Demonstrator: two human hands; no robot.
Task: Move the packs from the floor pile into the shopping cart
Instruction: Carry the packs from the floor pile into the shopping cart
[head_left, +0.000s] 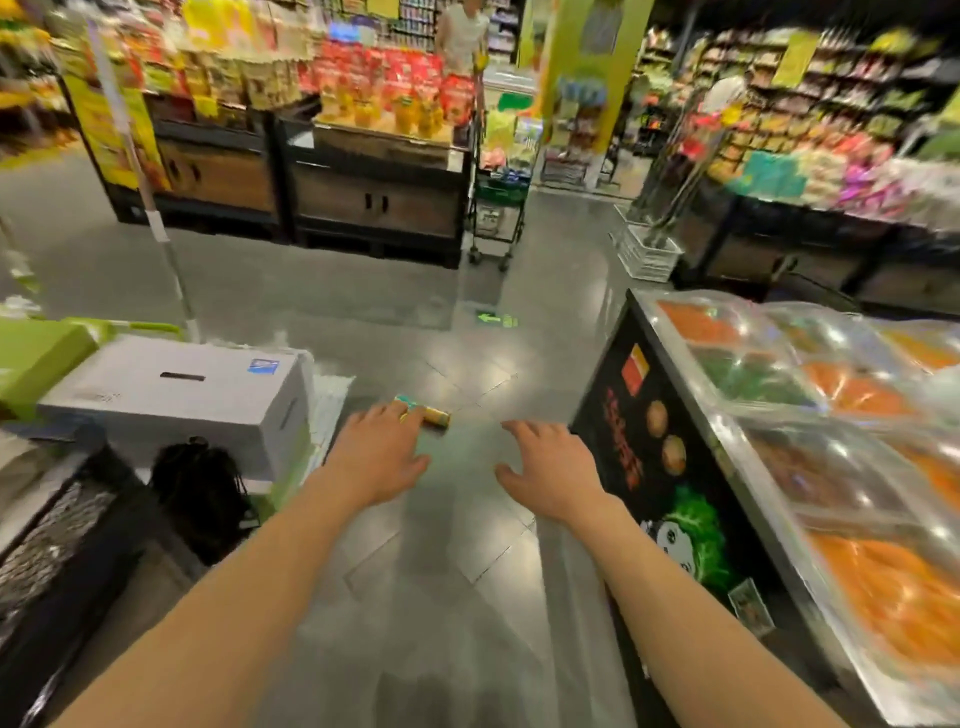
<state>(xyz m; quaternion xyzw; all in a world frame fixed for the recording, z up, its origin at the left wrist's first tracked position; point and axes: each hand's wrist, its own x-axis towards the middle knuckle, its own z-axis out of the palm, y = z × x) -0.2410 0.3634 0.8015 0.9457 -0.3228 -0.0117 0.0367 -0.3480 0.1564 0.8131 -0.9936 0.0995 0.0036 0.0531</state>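
**2 open hands above a glossy floor, 1 small pack beyond the fingers**

The floor (457, 597) is smooth grey tile with a shiny surface; light reflects on it in pale patches, and thin joint lines cross it at angles. In the middle of the frame lies 1 small pack (434, 414), an oblong shape with a gold and teal wrapper that looks glossy. It rests flat on the tile.

The left hand (382, 449) is spread with the palm down, its fingers straight and loose, grasping nothing. Its fingertips reach the near end of the pack; whether they touch it or only cover it, I cannot tell. The right hand (548, 470) is also released, fingers apart and slightly bent, over bare tile and well apart from the pack.

At the left of the frame stands a grey cardboard box (176, 400), rectangular, matte, with a slot handle on top. Below it sits a black mesh bag (200, 493) with a soft, crumpled form. On the right side is a display counter (675, 467) with a black printed side panel, and on top clear domed plastic covers (810, 395) that shine over orange and green food. In the upper middle, blurred, stands a shopping cart (498, 208) with a green basket.
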